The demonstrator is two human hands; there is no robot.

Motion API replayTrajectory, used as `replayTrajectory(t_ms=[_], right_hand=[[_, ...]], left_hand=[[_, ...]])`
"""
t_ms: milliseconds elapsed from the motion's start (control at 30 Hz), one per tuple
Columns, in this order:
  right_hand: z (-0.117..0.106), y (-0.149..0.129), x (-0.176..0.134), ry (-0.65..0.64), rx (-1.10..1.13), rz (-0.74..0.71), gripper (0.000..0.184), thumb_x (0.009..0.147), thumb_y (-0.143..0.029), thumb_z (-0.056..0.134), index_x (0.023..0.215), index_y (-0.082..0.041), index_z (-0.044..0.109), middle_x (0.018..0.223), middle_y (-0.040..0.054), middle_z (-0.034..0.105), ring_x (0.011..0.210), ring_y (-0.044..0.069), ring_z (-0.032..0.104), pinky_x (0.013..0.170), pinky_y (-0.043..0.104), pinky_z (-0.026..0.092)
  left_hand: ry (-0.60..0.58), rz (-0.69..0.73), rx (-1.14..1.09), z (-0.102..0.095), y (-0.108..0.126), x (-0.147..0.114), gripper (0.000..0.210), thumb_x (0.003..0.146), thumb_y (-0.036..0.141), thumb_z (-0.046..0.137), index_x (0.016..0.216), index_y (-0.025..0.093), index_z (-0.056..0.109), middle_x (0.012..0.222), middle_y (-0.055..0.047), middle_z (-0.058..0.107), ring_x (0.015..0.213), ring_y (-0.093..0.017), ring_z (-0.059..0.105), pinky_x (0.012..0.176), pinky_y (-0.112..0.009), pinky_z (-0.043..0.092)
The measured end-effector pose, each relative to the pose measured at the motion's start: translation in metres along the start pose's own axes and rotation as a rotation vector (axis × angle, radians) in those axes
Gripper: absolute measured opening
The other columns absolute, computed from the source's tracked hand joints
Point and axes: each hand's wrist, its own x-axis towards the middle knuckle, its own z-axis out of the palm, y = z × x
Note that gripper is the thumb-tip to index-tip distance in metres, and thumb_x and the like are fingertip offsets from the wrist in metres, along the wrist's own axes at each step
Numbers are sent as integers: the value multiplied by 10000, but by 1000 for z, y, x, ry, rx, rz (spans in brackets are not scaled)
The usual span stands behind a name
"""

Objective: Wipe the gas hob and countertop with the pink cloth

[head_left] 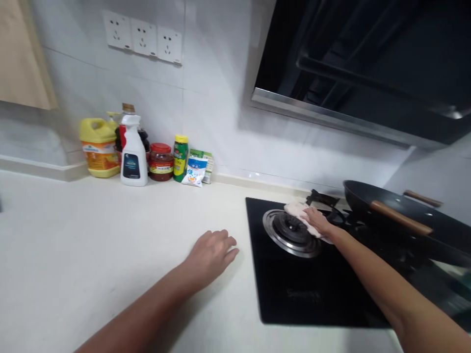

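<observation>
My right hand [317, 220] presses a pale cloth [296, 210] against the back right part of the round metal burner [290, 232]. That burner sits in the black glass cooktop [290, 294]. My left hand [213, 255] is over the white countertop [110, 255], left of the cooktop, its fingers loosely curved and apart with nothing in them. Behind my right hand a black pot support [324, 198] lies off the burner, near the wall. Part of the cloth is hidden under my right hand.
A black wok [379, 198] with wooden handles stands on the cooktop's right side. Overhead hangs a dark range hood [353, 63]. Along the wall stand a yellow jug [99, 147], a white spray bottle [133, 152], a red-lidded jar [161, 162] and a small packet [195, 170].
</observation>
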Motion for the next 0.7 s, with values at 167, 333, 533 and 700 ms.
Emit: replayTrajectory(t_ms=[167,333,533,700], right_hand=[[-7,-11,-33,12,-26,135,364,1016,-394,362,1240,-178,552,1294,139,562,1204,250,516,991,362,392],[-19,-28,-74,15,-40,214,410,1012,-407,340,1210,-120,555,1284,181,560,1196,291,515,961,386,396],[-30,-47,-114,4,-74,265,467,1008,-411,290,1264,-110,538,1316,202,544,1222,312,501,973,423,381],[-40,-61,-132,-24,-135,210,388,986,-390,369,1169,-157,619,1282,198,568,1239,339,481,996,445,353]], left_hand=[[-50,-85,-42,-4,-3,4,295,1007,307,432,1013,211,711,984,-44,698,849,-198,658,801,-343,440],[-64,-106,-36,-7,-4,3,320,994,326,415,1003,206,712,991,-53,699,843,-201,658,787,-335,440],[-74,-63,-82,-6,-1,2,341,987,339,402,1035,195,707,1015,-63,706,863,-212,662,803,-345,451],[-82,-72,-118,-3,-4,1,337,970,345,417,1047,196,709,1030,-77,707,894,-229,667,798,-349,459]])
